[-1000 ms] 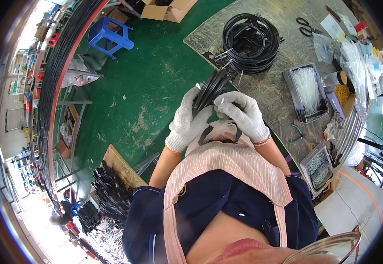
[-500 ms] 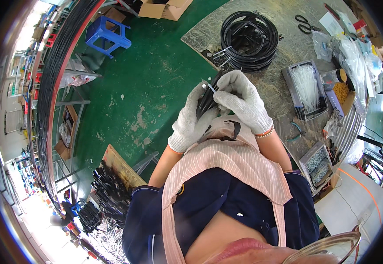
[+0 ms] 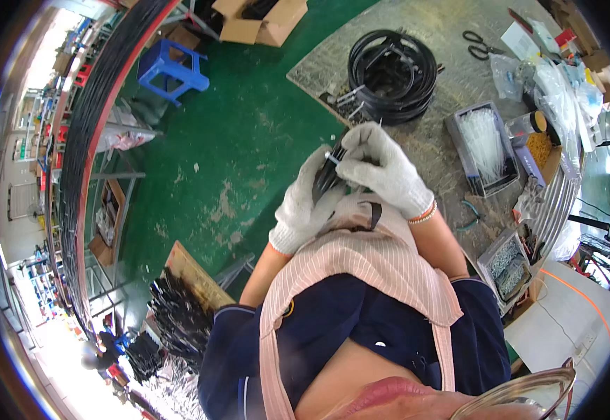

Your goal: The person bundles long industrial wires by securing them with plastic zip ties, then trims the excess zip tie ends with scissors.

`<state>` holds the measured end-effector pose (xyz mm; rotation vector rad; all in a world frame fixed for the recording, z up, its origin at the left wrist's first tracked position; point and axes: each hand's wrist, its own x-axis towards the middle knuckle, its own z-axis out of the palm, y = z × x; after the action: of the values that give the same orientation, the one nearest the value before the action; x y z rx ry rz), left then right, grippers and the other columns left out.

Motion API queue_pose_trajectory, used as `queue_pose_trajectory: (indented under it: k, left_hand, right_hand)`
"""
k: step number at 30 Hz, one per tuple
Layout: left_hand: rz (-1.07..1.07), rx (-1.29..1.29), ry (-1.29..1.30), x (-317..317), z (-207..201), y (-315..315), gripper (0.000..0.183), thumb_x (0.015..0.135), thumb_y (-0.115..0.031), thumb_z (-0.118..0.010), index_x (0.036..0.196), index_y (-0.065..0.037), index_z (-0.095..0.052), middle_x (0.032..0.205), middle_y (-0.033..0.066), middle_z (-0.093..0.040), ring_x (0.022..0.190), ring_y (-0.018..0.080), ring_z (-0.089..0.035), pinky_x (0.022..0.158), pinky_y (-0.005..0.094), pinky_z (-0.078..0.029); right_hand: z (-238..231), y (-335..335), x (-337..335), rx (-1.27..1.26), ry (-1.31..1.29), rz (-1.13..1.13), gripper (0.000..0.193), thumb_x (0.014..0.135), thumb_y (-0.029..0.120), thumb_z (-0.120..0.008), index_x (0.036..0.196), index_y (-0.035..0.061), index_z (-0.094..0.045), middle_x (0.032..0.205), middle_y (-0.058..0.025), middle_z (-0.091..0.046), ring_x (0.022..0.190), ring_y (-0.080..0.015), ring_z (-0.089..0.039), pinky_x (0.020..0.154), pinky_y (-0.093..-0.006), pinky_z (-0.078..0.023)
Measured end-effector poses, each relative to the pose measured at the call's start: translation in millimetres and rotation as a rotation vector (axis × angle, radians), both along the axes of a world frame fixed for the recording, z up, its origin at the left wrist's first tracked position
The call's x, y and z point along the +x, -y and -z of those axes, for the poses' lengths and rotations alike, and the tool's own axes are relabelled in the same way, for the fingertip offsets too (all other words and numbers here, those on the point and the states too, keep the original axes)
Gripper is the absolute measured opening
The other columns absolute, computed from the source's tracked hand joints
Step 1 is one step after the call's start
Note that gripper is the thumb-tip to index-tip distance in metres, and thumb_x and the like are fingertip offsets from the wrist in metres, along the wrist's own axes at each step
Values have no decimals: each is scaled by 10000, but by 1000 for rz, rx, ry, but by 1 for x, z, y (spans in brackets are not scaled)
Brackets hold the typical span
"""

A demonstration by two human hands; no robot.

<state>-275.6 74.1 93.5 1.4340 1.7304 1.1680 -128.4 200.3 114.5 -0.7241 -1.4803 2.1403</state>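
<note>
Left hand clamped round black cable, right hand pinching white tie; slack pinch could let it slip.

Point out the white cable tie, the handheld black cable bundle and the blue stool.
White cable tie (image 3: 332, 158): head view, exposed strip.
Black cable bundle (image 3: 326, 178): head view, exposed middle.
Blue plastic stool (image 3: 154, 60): head view, seat.

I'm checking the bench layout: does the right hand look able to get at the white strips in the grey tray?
Probably yes: the white strips lie uncovered, with only bench surface between, though the right hand seems busy with a white tie.
</note>
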Motion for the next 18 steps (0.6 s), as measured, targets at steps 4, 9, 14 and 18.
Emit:
queue_pose_trajectory:
  k: [4, 9, 14, 18]
  left_hand:
    - [31, 55, -2, -1, 12, 5, 591, 880, -42, -606, 1426, 22, -387, 1175, 187, -637, 1052, 248, -656, 902, 351, -516]
    - [102, 98, -207, -4, 18, 6, 520, 823, -70, -671, 1311, 10, -509, 1031, 225, -672, 897, 396, -669, 780, 434, -541]
    - [126, 36, -475, -14, 24, 16, 512, 824, -203, -718, 1267, -30, -527, 982, 196, -690, 836, 375, -680, 691, 458, -544]
    - [-8, -3, -429, -7, 14, 16, 526, 857, -251, -706, 1290, -40, -494, 973, 198, -693, 838, 382, -681, 691, 472, -544]
  right_hand:
    - [22, 8, -1, 188, -34, 78, 327, 879, 64, -700, 1150, 42, -519, 926, -31, -602, 759, -89, -593, 667, -261, -516]
    - [30, 19, 1, 14, -17, 30, 354, 923, 62, -623, 1257, 22, -514, 851, -51, -625, 710, -126, -624, 659, -277, -540]
    - [31, 30, 5, 133, -35, -84, 266, 972, 107, -579, 1221, 26, -626, 897, -46, -671, 764, -107, -637, 705, -266, -541]
    - [39, 28, -9, 936, 96, 210, 127, 908, 105, -656, 1012, 45, -696, 924, -100, -707, 861, -250, -689, 787, -362, -547]
